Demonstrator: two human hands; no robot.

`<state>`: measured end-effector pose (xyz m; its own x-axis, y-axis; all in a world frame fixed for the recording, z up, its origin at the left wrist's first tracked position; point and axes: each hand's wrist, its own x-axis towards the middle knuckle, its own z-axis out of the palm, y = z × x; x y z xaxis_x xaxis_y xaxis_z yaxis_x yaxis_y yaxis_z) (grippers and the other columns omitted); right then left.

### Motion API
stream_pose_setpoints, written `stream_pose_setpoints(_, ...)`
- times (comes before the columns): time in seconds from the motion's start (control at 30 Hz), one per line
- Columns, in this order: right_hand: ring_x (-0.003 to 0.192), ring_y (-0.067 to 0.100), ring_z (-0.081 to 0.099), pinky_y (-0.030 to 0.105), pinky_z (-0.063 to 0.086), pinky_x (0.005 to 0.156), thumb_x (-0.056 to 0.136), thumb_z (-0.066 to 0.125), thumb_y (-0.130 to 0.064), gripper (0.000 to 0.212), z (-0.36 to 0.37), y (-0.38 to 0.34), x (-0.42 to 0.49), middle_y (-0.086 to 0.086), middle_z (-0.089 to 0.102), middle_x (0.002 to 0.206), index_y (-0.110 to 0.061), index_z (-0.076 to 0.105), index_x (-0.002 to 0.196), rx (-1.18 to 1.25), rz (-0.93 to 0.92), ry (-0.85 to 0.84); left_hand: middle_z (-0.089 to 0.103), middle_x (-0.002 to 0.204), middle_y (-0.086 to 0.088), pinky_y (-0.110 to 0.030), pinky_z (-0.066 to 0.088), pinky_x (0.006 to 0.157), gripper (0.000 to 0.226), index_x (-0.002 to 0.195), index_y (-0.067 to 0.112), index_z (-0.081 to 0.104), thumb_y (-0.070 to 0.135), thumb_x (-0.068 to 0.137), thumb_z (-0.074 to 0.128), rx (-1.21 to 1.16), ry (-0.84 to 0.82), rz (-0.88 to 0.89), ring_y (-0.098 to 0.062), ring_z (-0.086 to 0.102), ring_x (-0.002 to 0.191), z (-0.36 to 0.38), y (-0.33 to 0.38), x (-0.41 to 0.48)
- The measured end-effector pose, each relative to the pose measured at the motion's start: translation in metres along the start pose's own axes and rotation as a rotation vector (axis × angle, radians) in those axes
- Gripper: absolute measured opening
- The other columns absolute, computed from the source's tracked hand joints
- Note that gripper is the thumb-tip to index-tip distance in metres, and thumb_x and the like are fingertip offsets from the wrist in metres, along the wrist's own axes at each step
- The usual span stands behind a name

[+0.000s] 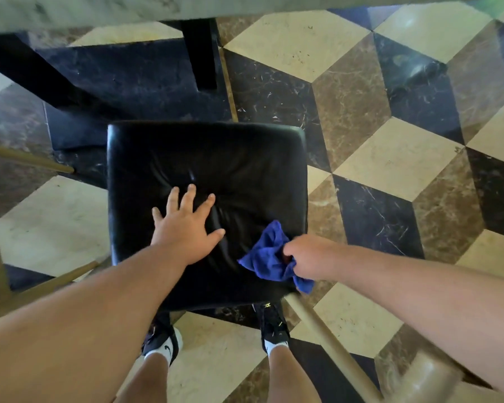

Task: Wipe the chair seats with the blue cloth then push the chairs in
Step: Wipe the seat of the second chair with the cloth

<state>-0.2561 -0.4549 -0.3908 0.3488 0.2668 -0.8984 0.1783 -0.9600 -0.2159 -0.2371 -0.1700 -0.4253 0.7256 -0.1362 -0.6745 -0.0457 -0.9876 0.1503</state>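
One chair seat (pixel 207 175) is mid-wipe, the left hand (pixel 184 228) pressing flat with spread fingers while the right hand (pixel 306 257) grips the bunched blue cloth (pixel 266 255) at its near right corner, and pushing in toward the table (pixel 99 10) seems not yet done.

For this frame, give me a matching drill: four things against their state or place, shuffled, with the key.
1 left hand
2 right hand
3 blue cloth
4 chair seat

A bunched at the seat's near right corner
B black and cushioned
C pressed flat, fingers spread
D gripping the cloth

Pairs: 1-C, 2-D, 3-A, 4-B
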Motion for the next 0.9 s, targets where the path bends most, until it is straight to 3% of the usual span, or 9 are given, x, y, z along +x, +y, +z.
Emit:
stream_pose_setpoints(0.07,0.08,0.031,0.06,0.035,0.046,0.063,0.086,0.053,-0.004,0.024,-0.001,-0.037,0.0,0.006,0.062,0.089,-0.018,0.069,0.097,-0.023,-0.139,-0.034,0.0,0.175,0.002,-0.064,0.018,0.124,0.076,0.163,0.045,0.018,0.073,0.096,0.042,-0.109,-0.112,0.006,-0.031,-0.004,0.159,-0.029,-0.01,0.005)
stream_pose_setpoints(0.13,0.074,0.031,0.057,0.03,0.036,0.053,0.082,0.053,-0.001,0.025,0.007,-0.088,0.004,0.002,0.057,0.08,-0.02,0.067,0.091,-0.072,-0.208,-0.055,0.01,0.175,-0.002,-0.056,0.019,0.126,0.06,0.163,0.035,0.028,0.055,0.107,0.039,-0.128,-0.216,0.063,-0.03,0.005,0.159,-0.058,-0.018,0.013)
stream_pose_setpoints(0.27,0.073,0.029,0.053,0.035,0.031,0.055,0.096,0.052,-0.007,0.013,0.014,-0.183,0.041,0.007,0.054,0.103,-0.018,0.06,0.099,-0.067,-0.261,0.035,0.023,0.172,-0.013,-0.041,0.02,0.126,0.053,0.164,0.013,0.025,0.005,0.112,0.028,-0.377,-0.294,-0.002,-0.029,0.022,0.158,-0.087,-0.028,0.022)
stream_pose_setpoints(0.37,0.097,0.037,0.062,0.041,0.04,0.071,0.1,0.052,-0.009,0.015,0.006,-0.247,0.07,0.011,0.054,0.115,-0.012,0.062,0.11,0.077,-0.31,0.207,0.042,0.163,-0.012,-0.044,0.032,0.122,0.048,0.16,0.016,0.039,0.01,0.113,0.031,-0.488,-0.338,-0.105,-0.033,0.044,0.146,-0.095,-0.058,0.017)
stream_pose_setpoints(0.5,0.098,0.037,0.061,0.044,0.04,0.068,0.095,0.059,-0.007,0.019,-0.01,-0.301,0.09,0.011,0.049,0.118,-0.011,0.06,0.114,-0.012,-0.379,0.286,0.064,0.14,-0.018,-0.048,0.045,0.112,0.044,0.136,0.003,0.064,0.032,0.112,0.04,-0.502,-0.394,-0.204,-0.035,0.06,0.129,-0.104,-0.105,0.004)
stream_pose_setpoints(0.6,0.108,0.037,0.058,0.043,0.041,0.07,0.096,0.056,-0.008,0.023,-0.04,-0.304,0.106,0.016,0.051,0.124,-0.007,0.061,0.118,-0.06,-0.491,0.383,0.07,0.13,-0.013,-0.037,0.049,0.088,0.046,0.126,0.01,0.07,0.041,0.111,0.04,-0.557,-0.366,-0.309,-0.029,0.067,0.111,-0.105,-0.139,-0.004)
stream_pose_setpoints(0.7,0.114,0.034,0.058,0.044,0.051,0.088,0.101,0.051,-0.022,0.032,-0.089,-0.289,0.134,0.009,0.058,0.122,-0.015,0.062,0.13,-0.154,-0.543,0.507,0.068,0.125,-0.007,-0.044,0.049,0.09,0.047,0.121,0.02,0.067,0.055,0.105,0.04,-0.951,-0.257,-0.538,-0.026,0.062,0.111,-0.104,-0.165,-0.008)
stream_pose_setpoints(0.8,0.105,0.026,0.061,0.038,0.047,0.08,0.091,0.067,-0.027,0.033,-0.138,-0.287,0.161,0.007,0.055,0.12,-0.018,0.063,0.124,-0.279,-0.518,0.547,0.071,0.119,-0.004,-0.049,0.047,0.088,0.048,0.119,0.022,0.068,0.054,0.104,0.035,-1.431,-0.167,-0.667,-0.026,0.063,0.113,-0.102,-0.185,-0.002)
stream_pose_setpoints(0.9,0.098,0.027,0.059,0.041,0.048,0.079,0.092,0.06,-0.015,0.02,-0.173,-0.289,0.182,0.01,0.055,0.118,-0.014,0.064,0.112,-0.249,-0.468,0.655,0.065,0.121,-0.001,-0.044,0.048,0.08,0.036,0.121,0.024,0.065,0.045,0.103,0.043,-1.486,-0.206,-0.679,-0.026,0.061,0.105,-0.094,-0.183,0.0)
